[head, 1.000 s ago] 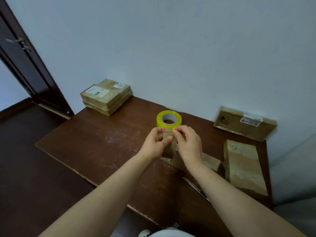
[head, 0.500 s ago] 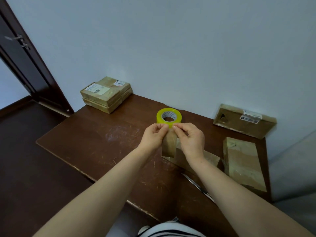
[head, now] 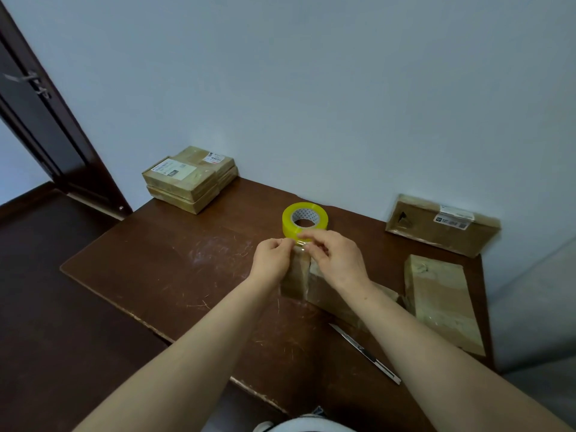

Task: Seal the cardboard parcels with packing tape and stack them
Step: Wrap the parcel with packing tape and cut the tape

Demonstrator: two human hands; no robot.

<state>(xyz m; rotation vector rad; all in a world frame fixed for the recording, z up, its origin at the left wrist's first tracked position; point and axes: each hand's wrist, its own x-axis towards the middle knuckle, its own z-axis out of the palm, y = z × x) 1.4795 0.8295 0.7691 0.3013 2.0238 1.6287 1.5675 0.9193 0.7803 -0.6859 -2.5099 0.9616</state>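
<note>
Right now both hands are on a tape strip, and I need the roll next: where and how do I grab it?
Probably from above: the yellow tape roll lies flat on the table, core hole up, so pinch its ring wall on the near side, between the core and the outer face.

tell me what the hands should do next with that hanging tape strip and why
Probably lower the clear tape strip onto the end of the flat brown cardboard parcel and smooth it down. The left hand and right hand each pinch its top edge, and it hangs loose by that end, seemingly free of the yellow tape roll behind.
</note>
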